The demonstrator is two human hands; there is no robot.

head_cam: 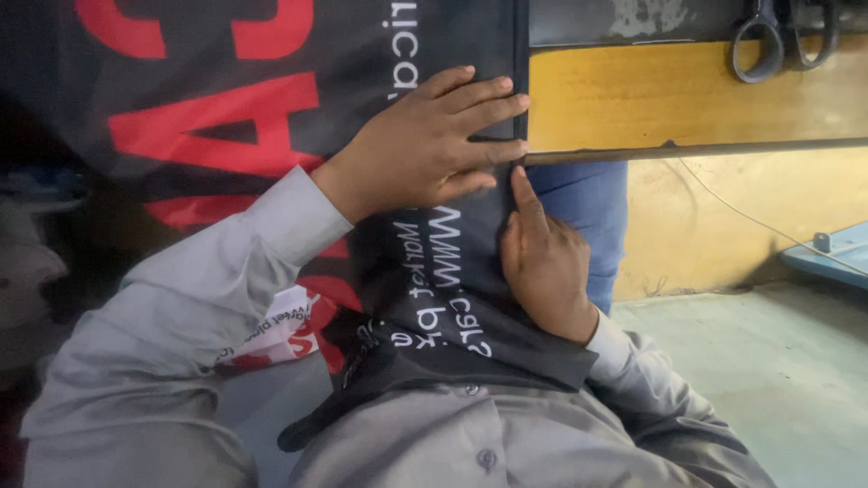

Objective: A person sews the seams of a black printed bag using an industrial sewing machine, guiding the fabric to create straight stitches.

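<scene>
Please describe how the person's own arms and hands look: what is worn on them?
Both arms wear long, light grey shirt sleeves of smooth woven cloth, ending in plain cuffs at the wrists. The left hand and the right hand are bare: no gloves, and no rings, watch or bracelet visible. The grey shirt front shows small dark grey buttons.

A black fabric sheet (271, 108) printed with large red letters and smaller white lettering lies spread flat across the yellow wooden bench (687, 95), its straight right edge running down to the bench's front lip and its lower end draped over into the person's lap.
</scene>
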